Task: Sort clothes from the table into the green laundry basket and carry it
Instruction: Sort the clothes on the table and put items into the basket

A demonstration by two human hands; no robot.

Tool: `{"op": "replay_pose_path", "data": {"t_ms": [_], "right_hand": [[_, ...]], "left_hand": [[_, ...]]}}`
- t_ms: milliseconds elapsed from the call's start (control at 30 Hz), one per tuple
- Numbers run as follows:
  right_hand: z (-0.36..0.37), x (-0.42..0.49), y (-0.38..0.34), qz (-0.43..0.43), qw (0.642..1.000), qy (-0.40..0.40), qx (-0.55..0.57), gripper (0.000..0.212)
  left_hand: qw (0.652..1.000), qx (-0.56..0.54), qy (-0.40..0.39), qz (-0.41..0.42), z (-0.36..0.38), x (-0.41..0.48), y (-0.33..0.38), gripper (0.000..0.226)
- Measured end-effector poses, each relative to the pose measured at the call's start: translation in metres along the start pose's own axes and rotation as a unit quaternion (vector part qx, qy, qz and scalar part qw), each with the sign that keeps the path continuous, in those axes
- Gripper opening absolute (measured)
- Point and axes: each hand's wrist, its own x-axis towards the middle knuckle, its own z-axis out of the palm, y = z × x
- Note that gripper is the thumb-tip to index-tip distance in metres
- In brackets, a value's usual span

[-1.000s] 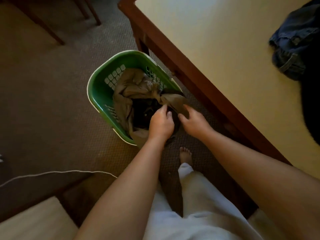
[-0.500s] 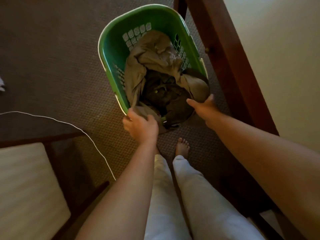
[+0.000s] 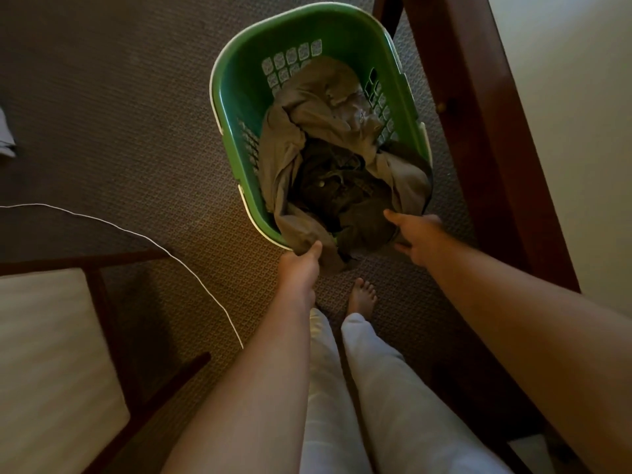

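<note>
The green laundry basket (image 3: 236, 107) stands on the carpet beside the table, seen from above. A khaki garment (image 3: 307, 107) and a dark garment (image 3: 338, 193) fill it, and khaki cloth hangs over the near rim. My left hand (image 3: 299, 268) grips the near-left rim, thumb on top of the draped cloth. On the near-right rim sits my right hand (image 3: 419, 236), thumb over the edge and fingers underneath. Both arms reach down toward the basket.
The table's dark wooden edge (image 3: 478, 131) and pale top (image 3: 574, 97) run along the right. A chair with a cream seat (image 3: 51, 364) stands at lower left. A white cord (image 3: 164, 248) trails across the carpet. My bare foot (image 3: 362, 295) is just behind the basket.
My hands left the clothes inside the basket and moved apart to its near rim, left and right. The view swung down over the basket, and the jeans on the table dropped out of sight.
</note>
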Motion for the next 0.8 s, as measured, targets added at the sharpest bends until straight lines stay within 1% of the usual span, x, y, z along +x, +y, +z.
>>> {"op": "replay_pose_path", "data": {"t_ms": [67,167,233,267,333,433,500,533,600,700,800], "right_hand": [[0.004,-0.006,-0.001,-0.004,0.998,0.027,-0.052,0.08],[0.008,-0.02,0.002,-0.03,0.982,0.057,-0.178,0.083],[0.008,-0.029,0.003,-0.039,0.979,0.033,-0.198,0.073],[0.006,-0.033,0.002,-0.044,0.981,0.01,-0.189,0.064],[0.005,-0.042,-0.001,-0.062,0.985,-0.026,-0.159,0.046],[0.012,-0.065,-0.014,-0.084,0.99,-0.056,-0.103,0.047],[0.017,-0.085,-0.03,-0.091,0.99,-0.098,-0.035,0.041],[0.018,-0.093,-0.04,-0.094,0.989,-0.118,0.005,0.044],[0.019,-0.106,-0.062,-0.099,0.98,-0.149,0.083,0.054],[0.024,-0.122,-0.093,-0.131,0.956,-0.201,0.17,0.038],[0.03,-0.136,-0.117,-0.134,0.934,-0.233,0.234,0.035]], "left_hand": [[1.0,0.013,0.007,-0.018,0.001,-0.001,0.004,0.056],[1.0,0.018,-0.003,-0.014,0.003,-0.006,0.009,0.057],[1.0,0.018,-0.017,0.007,0.006,-0.015,0.015,0.056],[0.999,0.018,-0.028,0.01,0.008,-0.021,0.02,0.059],[0.998,0.003,-0.057,0.007,0.013,-0.032,0.034,0.063],[0.995,-0.046,-0.088,0.023,0.016,-0.054,0.062,0.061],[0.988,-0.111,-0.105,0.036,0.011,-0.063,0.082,0.051],[0.983,-0.145,-0.107,0.044,0.005,-0.065,0.091,0.049],[0.966,-0.223,-0.113,0.067,-0.007,-0.065,0.109,0.045],[0.936,-0.305,-0.138,0.103,-0.022,-0.067,0.137,0.043],[0.905,-0.367,-0.172,0.128,-0.023,-0.078,0.164,0.045]]}}
